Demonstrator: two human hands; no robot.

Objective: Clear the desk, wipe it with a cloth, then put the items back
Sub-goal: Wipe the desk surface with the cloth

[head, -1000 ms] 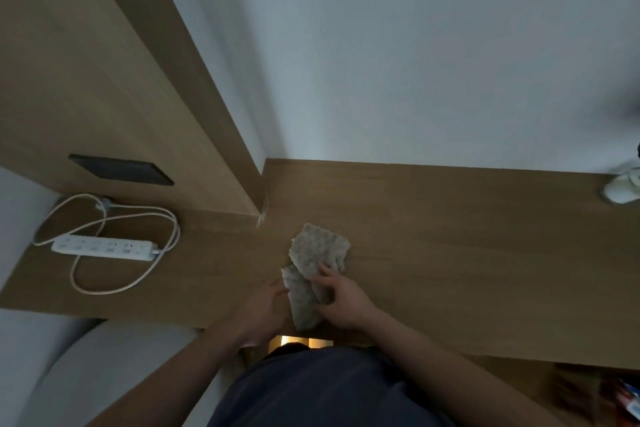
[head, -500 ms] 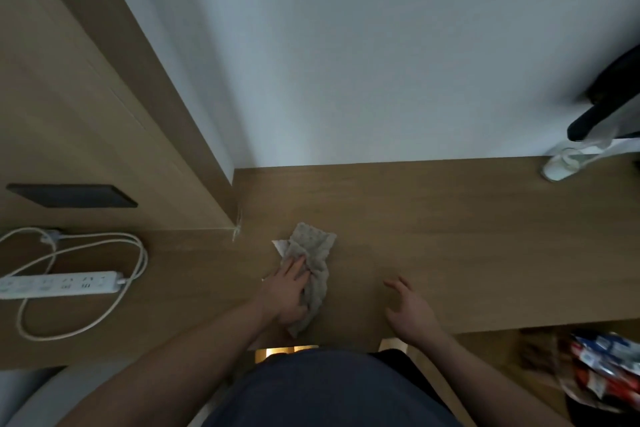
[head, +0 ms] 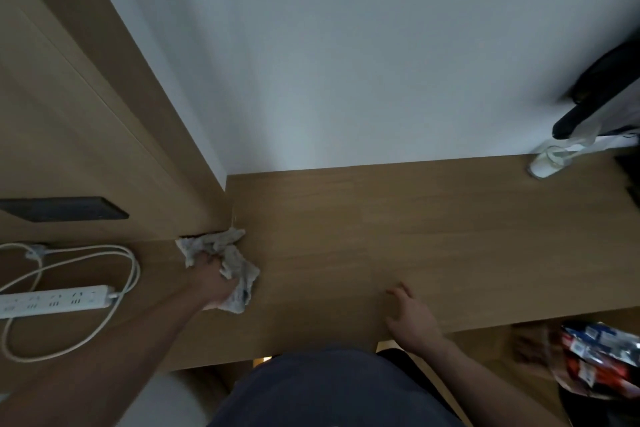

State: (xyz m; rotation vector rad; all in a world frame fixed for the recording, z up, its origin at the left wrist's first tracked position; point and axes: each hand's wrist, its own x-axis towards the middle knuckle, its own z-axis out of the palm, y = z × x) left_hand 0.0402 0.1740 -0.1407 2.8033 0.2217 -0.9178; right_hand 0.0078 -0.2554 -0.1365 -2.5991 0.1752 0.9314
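Observation:
A crumpled grey-white cloth (head: 239, 265) lies on the wooden desk (head: 398, 236), pushed up against the corner of the wooden side panel. My left hand (head: 211, 279) presses down on the cloth with its fingers bunched into the fabric. My right hand (head: 412, 319) rests near the desk's front edge, fingers relaxed and spread, holding nothing.
A white power strip (head: 55, 300) with a looped white cable (head: 114, 288) sits on the desk's left part. A black socket plate (head: 65, 213) is set in the side panel. A white lamp base (head: 547, 163) stands at the back right. Colourful packets (head: 599, 360) lie below the desk at right.
My right hand let go of the cloth and moved right to the desk's front edge. My left hand took the cloth and pushed it left and back toward the panel corner.

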